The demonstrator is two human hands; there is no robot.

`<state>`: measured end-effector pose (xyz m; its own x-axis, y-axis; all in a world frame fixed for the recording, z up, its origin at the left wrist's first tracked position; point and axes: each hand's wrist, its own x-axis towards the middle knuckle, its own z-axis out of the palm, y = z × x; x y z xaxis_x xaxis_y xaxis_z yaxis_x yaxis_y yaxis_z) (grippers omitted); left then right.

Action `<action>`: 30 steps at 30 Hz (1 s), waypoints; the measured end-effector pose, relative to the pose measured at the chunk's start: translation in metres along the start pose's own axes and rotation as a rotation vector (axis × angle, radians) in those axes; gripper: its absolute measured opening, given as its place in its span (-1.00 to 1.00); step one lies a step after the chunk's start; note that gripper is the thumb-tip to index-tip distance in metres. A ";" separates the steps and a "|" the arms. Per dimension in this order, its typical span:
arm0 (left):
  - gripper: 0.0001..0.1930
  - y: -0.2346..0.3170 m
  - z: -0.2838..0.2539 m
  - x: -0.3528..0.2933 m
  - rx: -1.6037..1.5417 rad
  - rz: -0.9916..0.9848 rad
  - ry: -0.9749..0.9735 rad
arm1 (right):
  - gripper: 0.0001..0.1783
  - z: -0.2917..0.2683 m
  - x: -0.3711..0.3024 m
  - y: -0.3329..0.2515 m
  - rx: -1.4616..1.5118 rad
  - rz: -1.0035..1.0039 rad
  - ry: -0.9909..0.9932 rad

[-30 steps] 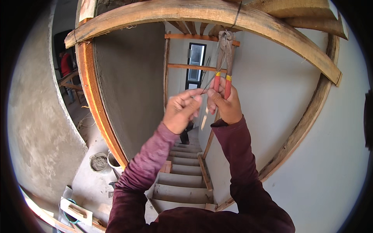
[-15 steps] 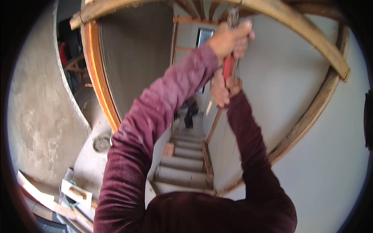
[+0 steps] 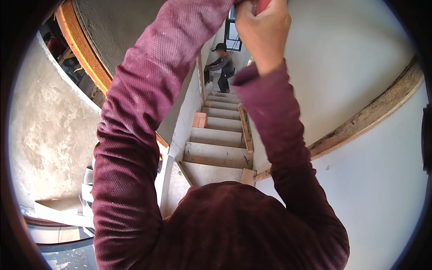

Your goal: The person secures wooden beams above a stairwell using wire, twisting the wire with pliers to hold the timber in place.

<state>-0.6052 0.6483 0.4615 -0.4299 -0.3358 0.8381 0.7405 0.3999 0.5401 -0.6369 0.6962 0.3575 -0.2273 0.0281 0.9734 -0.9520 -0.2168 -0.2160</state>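
Both my arms, in maroon sleeves, reach up to the top of the view. My right hand is closed around a red tool or handle, of which only a small piece shows at the top edge; its kind cannot be made out. My left forearm runs past the top edge, so my left hand is out of view.
Concrete stairs descend ahead, with orange bricks and a wooden strip on them. Another person stands at the bottom near a window. A wooden beam runs along the right wall; an orange wooden post stands left.
My view has tilted downward, showing more of the stairs and the other person. My hands have shifted up in view; the left hand and most of the red tool have left the frame.
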 end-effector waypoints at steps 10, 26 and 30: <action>-0.38 0.009 -0.035 -0.030 -0.324 -0.433 -0.458 | -0.71 -0.018 0.002 0.028 1.958 0.774 -1.105; -0.70 -0.011 0.026 -0.030 0.049 -0.119 0.184 | -0.73 -0.019 0.004 0.019 0.225 0.222 -0.168; -0.66 0.007 -0.007 -0.039 0.249 -0.081 -0.083 | -0.80 -0.047 0.015 0.030 0.686 0.531 -0.759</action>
<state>-0.5795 0.6583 0.4318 -0.5306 -0.3083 0.7895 0.5568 0.5756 0.5990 -0.6787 0.7357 0.3619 -0.1622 -0.7697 0.6174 -0.4091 -0.5170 -0.7520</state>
